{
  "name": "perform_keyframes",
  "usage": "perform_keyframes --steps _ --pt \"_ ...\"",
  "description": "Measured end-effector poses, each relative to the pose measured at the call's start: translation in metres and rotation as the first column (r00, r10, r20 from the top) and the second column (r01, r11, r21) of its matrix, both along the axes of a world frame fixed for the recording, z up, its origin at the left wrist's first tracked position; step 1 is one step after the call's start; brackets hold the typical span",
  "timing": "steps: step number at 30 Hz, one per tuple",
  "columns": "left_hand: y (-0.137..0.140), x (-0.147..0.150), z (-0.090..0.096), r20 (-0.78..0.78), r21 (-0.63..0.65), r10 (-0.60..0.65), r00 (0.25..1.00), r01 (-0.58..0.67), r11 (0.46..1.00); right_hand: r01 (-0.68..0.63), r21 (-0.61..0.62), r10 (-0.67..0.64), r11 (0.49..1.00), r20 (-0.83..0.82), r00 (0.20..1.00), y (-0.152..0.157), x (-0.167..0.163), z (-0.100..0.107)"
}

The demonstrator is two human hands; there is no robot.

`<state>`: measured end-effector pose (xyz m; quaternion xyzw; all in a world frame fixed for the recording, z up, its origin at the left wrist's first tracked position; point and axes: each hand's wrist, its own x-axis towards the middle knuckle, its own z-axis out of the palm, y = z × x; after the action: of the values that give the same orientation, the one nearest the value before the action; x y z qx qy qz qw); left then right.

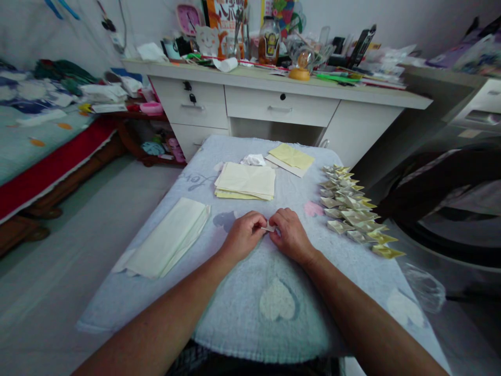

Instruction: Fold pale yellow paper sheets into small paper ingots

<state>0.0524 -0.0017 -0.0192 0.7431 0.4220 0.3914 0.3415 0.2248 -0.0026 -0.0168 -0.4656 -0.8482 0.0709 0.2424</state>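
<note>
Between my two hands, over the middle of the cloth-covered table, is a small folded piece of pale paper (269, 228). My left hand (249, 230) pinches its left end with thumb and fingers. On its other end, my right hand (288, 230) is closed in the same way, fingers curled and partly hiding the paper. Just beyond the hands lies a stack of cream and yellow paper sheets (246, 180). Rows of small folded paper boats (348, 203) stand to the right, whitish and yellow. Left of my hands is a pile of folded pale sheets (168, 237).
Yellow and white sheets (291, 157) lie at the table's far side, beside a crumpled white tissue (253, 160). Behind stands a white desk (282, 107) crowded with jars and small items. A front-loading washing machine (450, 198) is at right, a bed (47, 141) at left.
</note>
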Motion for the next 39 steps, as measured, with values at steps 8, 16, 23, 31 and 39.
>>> perform_keyframes --steps 8,16,23,31,39 --pt "0.002 -0.004 -0.002 -0.272 0.111 0.028 0.962 0.002 0.994 -0.056 -0.119 0.049 0.991 -0.065 0.997 0.003 0.003 -0.006" --pt "-0.003 -0.013 0.0 -0.429 0.202 0.036 0.903 0.057 0.978 -0.098 -0.168 0.077 0.981 -0.124 0.989 0.003 0.008 -0.002" --pt "-0.004 -0.01 -0.002 -0.473 0.214 0.006 0.881 0.108 0.971 -0.126 -0.166 0.11 0.978 -0.101 0.989 0.003 0.009 0.0" --pt "-0.004 -0.011 -0.002 -0.489 0.222 0.02 0.872 0.102 0.97 -0.095 -0.174 0.071 0.98 -0.136 0.988 0.001 0.01 0.0" --pt "-0.004 -0.009 -0.005 -0.439 0.211 0.005 0.899 0.097 0.973 -0.094 -0.147 0.078 0.985 -0.111 0.991 0.003 0.011 -0.006"
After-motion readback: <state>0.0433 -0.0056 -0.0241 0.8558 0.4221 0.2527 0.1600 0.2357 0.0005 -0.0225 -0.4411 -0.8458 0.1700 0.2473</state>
